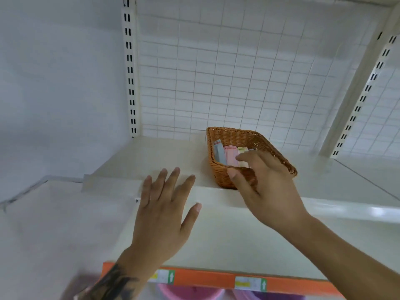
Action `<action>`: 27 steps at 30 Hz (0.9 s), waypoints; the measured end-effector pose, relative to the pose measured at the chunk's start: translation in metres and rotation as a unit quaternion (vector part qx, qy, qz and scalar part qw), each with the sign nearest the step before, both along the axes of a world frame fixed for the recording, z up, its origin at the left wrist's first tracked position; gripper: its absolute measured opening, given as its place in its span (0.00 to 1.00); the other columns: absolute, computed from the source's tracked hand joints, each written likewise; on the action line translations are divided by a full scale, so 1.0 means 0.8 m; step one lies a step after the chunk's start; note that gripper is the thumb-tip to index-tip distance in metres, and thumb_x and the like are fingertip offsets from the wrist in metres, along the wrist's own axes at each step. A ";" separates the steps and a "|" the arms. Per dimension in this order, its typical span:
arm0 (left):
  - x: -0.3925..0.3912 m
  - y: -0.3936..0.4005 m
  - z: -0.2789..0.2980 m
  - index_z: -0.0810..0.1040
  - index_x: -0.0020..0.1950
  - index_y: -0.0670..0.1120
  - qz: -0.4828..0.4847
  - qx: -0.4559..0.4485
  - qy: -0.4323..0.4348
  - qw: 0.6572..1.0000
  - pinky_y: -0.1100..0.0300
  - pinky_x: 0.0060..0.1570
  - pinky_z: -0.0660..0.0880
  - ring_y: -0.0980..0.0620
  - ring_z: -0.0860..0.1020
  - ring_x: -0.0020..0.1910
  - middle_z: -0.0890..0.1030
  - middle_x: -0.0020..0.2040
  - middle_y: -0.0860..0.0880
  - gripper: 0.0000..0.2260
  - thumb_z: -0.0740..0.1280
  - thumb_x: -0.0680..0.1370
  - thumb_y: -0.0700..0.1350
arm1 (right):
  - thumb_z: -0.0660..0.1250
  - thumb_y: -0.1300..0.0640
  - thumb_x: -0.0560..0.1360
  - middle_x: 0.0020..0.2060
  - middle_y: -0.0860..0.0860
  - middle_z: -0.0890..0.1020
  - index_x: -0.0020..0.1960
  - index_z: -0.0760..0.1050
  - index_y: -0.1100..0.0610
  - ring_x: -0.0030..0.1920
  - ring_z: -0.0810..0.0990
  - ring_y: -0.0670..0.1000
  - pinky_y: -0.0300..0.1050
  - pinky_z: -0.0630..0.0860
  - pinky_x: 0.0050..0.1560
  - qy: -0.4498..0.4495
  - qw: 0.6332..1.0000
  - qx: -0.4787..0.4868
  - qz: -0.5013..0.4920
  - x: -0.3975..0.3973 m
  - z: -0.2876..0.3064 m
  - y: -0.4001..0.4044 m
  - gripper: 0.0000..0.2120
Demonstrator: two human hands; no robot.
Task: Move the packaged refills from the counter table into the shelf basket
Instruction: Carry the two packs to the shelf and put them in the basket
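Note:
A brown wicker basket [237, 136] stands on the cream shelf [164, 156]. Inside it stand several packaged refills: a blue-grey one [218, 151], pink ones [230, 154] and a pale yellow one [242, 150]. My right hand [264, 185] hovers over the basket's near rim with fingers curled apart, and I see nothing held in it. My left hand [164, 211] is spread flat and empty in front of the shelf edge, left of the basket.
A white wire-grid back panel [238, 72] and slotted uprights [129, 68] frame the shelf. Below, an orange shelf strip [205, 278] carries price tags, with pink and purple items [186, 293] beneath. A white wall [54, 83] lies to the left.

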State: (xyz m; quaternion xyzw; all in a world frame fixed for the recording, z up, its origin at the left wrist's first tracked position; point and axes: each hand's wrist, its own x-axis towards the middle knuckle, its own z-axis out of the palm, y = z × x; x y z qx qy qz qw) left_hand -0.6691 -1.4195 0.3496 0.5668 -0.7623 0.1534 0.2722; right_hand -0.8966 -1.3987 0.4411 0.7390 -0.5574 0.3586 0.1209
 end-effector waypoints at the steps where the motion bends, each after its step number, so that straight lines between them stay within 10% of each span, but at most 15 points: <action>1: 0.001 0.011 -0.001 0.65 0.81 0.55 0.014 0.009 -0.012 1.000 0.35 0.78 0.55 0.40 0.62 0.80 0.66 0.80 0.45 0.27 0.49 0.84 0.64 | 0.62 0.41 0.82 0.65 0.52 0.79 0.66 0.77 0.52 0.65 0.77 0.55 0.57 0.75 0.64 0.038 0.999 -0.009 0.004 -0.005 -0.015 0.013 0.20; 17: 0.049 0.452 -0.111 0.72 0.75 0.59 0.308 0.218 -0.062 0.924 0.29 0.72 0.62 0.37 0.71 0.74 0.73 0.76 0.45 0.29 0.50 0.79 0.67 | 0.59 0.38 0.78 0.73 0.56 0.75 0.72 0.74 0.50 0.69 0.76 0.62 0.59 0.73 0.69 0.127 0.932 0.169 0.295 0.086 -0.247 0.264 0.27; 27: 0.095 0.685 -0.116 0.77 0.72 0.55 0.433 0.240 -0.025 0.869 0.31 0.69 0.66 0.38 0.75 0.70 0.78 0.71 0.44 0.29 0.51 0.79 0.65 | 0.54 0.34 0.79 0.74 0.55 0.74 0.77 0.67 0.51 0.72 0.74 0.60 0.59 0.72 0.71 0.166 0.880 0.188 0.404 0.183 -0.257 0.445 0.32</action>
